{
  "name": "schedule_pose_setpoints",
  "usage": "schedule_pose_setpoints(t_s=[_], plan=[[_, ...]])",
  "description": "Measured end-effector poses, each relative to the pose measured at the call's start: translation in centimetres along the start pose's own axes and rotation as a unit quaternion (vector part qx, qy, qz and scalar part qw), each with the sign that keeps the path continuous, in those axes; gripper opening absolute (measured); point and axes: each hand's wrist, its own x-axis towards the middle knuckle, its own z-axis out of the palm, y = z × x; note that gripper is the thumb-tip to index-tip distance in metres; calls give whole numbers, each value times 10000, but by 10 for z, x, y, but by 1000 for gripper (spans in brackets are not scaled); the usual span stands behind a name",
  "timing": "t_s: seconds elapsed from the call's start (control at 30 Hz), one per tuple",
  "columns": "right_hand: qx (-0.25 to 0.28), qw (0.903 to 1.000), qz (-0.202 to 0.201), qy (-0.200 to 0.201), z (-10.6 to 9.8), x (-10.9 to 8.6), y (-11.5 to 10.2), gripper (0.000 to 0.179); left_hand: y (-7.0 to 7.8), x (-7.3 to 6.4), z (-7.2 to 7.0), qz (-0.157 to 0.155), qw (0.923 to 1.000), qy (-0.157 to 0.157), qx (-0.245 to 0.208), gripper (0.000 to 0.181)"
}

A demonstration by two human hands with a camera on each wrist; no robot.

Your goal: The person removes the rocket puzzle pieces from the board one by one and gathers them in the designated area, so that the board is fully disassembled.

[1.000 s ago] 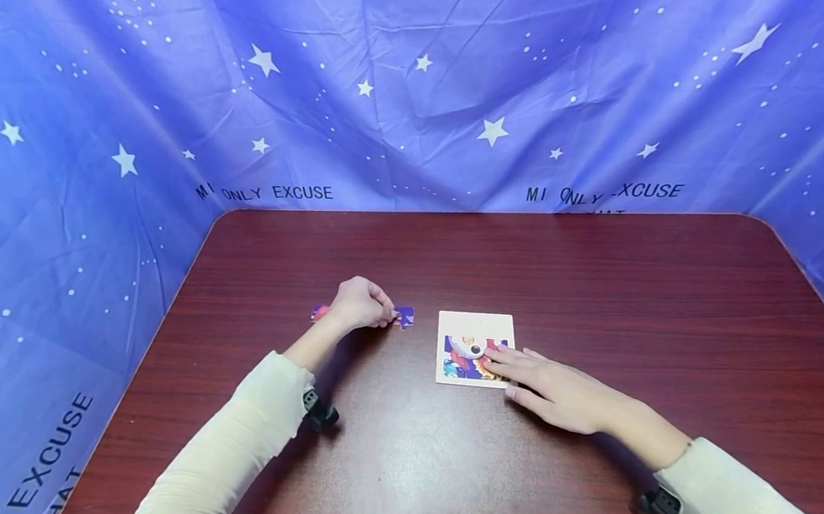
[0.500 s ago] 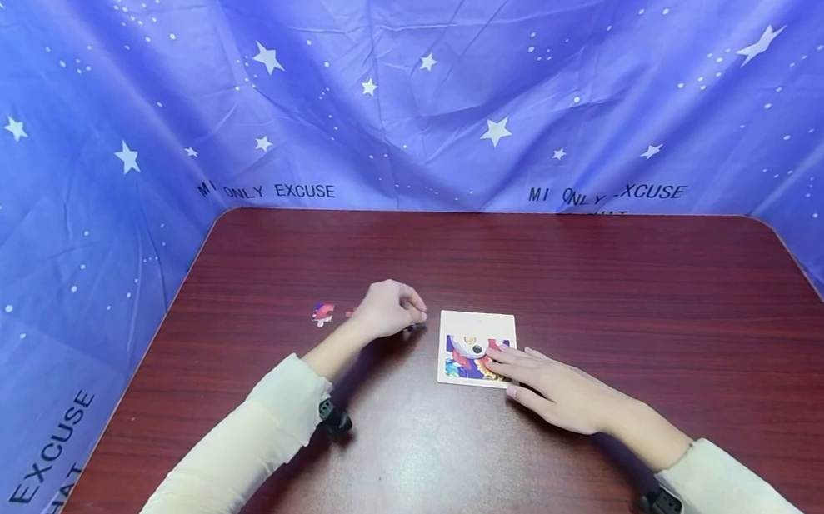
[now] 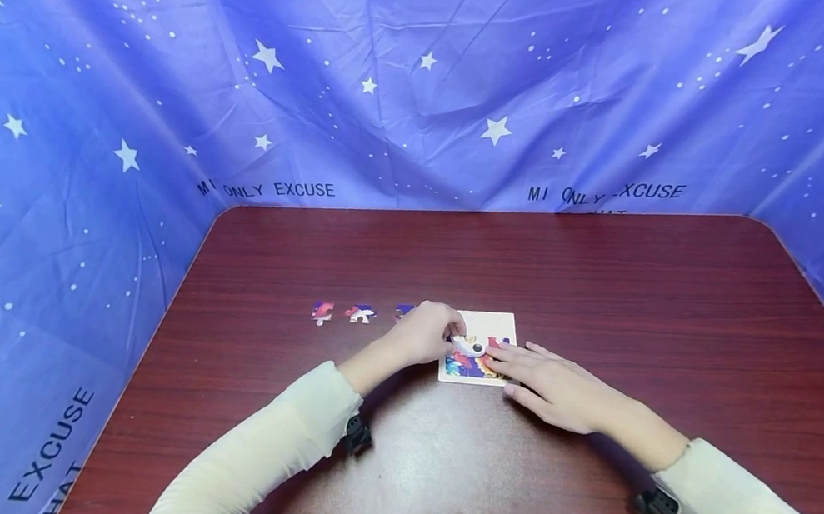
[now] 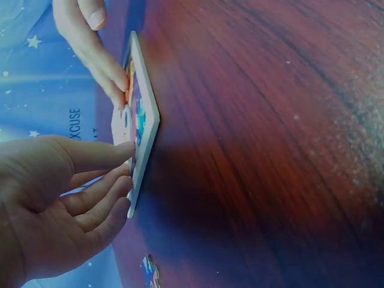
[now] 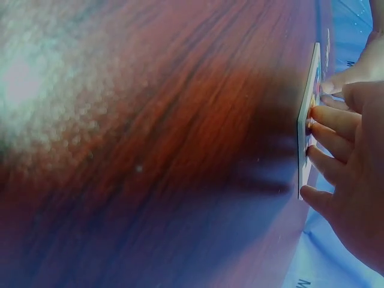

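Note:
A jigsaw puzzle board (image 3: 484,321) with a cream frame lies on the table in the head view, its lower part filled with a colourful picture. My left hand (image 3: 425,331) is over the board's left side, thumb and fingers pinching a small puzzle piece at the picture's edge, mostly hidden by the fingers. In the left wrist view, the left hand's thumb (image 4: 111,155) is low at the board's surface. From the right, my right hand (image 3: 564,390) rests straight fingers on the picture, its thumb near the lower right corner.
Left of the board lie loose puzzle pieces: a red and purple piece (image 3: 322,311), a red and white piece (image 3: 360,313), and a purple piece (image 3: 403,312) partly behind the left hand. A starry blue curtain (image 3: 428,108) borders the dark red table (image 3: 605,286).
My left hand has moved right from the loose pieces to the board, uncovering the red and white piece. The right hand has stayed on the board.

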Motion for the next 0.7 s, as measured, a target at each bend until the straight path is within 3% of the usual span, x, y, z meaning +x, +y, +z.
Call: schedule_pose_setpoints(t_s=[0.43, 0.7], plan=[[-574, 9972, -346, 326, 1, 2, -4, 45, -2, 0, 1, -68, 9999, 158, -12, 18], [-423, 9964, -686, 244, 7, 8, -9, 50, 0, 0, 2, -262, 9992, 217, 231, 17]])
